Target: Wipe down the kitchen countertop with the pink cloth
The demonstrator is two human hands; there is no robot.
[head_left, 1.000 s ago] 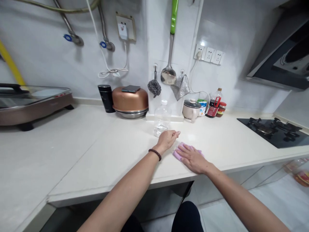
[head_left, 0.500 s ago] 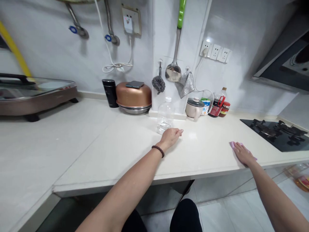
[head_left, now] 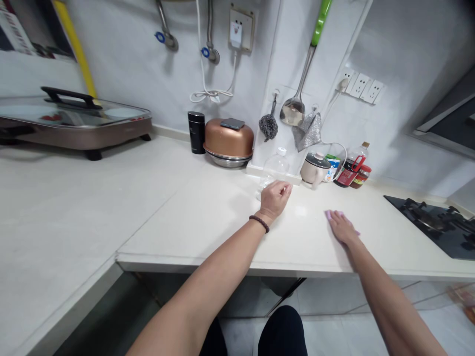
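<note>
My left hand (head_left: 275, 199), with a dark bead bracelet on the wrist, hovers over the white counter in a loose fist; I see nothing in it. Right behind it stands a clear plastic bottle (head_left: 276, 165) with a white cap, its lower part partly covered by the hand. Whether hand and bottle touch, I cannot tell. My right hand (head_left: 343, 227) lies flat on a pink cloth (head_left: 328, 214), pressing it to the counter (head_left: 297, 242). Only the edges of the cloth show around the fingers.
A copper-coloured lidded pot (head_left: 228, 138) with a phone on top and a black canister (head_left: 196, 132) stand by the wall. A small cream pot (head_left: 313, 169) and sauce bottles (head_left: 347, 173) are farther right. A gas stove (head_left: 430, 222) is at right, an electric pan (head_left: 92, 128) at left.
My right hand has slid left along the counter with the pink cloth, away from the stove. My left hand is still closed beside the bottle, slightly higher. The view has turned left and tilted.
</note>
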